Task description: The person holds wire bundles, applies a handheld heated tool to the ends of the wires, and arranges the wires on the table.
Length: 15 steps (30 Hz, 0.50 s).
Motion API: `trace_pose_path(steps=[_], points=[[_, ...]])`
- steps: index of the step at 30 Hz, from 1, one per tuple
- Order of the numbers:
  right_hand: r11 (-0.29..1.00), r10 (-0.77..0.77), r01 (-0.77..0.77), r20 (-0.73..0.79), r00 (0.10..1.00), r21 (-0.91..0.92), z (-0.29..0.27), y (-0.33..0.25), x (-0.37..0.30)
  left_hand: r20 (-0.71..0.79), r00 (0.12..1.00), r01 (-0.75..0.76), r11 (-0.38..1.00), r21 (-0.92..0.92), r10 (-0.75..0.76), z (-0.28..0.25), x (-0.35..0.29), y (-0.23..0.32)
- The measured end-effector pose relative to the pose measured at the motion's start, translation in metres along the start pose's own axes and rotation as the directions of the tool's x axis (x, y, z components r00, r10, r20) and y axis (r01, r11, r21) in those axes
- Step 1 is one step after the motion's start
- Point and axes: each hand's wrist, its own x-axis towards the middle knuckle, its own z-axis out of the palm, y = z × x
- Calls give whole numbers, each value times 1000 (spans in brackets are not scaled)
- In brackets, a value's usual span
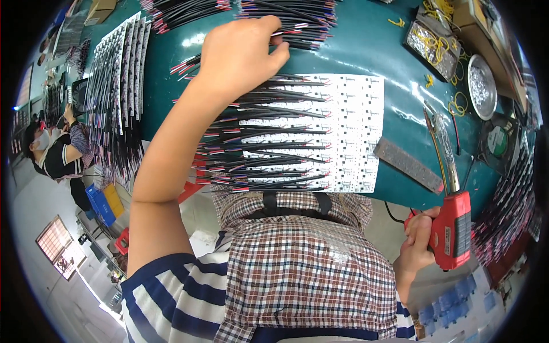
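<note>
My left hand (240, 54) is stretched far forward across the teal bench (366, 51), fingers pinched on a black wire with red ends (286, 31) at the near edge of the loose wire bundle (297, 17). Just below that grip lies the white circuit panel (349, 131); wires already lie in rows along its left side, while its right part is bare, so I judge the work roughly midway. My right hand (417, 243), drawn back low by my waist, clasps the red soldering gun (452, 228), tip pointing up.
</note>
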Motion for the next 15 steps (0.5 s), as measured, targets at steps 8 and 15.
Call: trace_pose_path(steps=[8,15], points=[[997,59,-56,-55,997,55,3,-2,4,-63,995,92,975,204,-80,-34,9,-89],[998,60,-59,-18,998,33,3,-3,4,57,995,-73,990,-124,81,-32,16,6]])
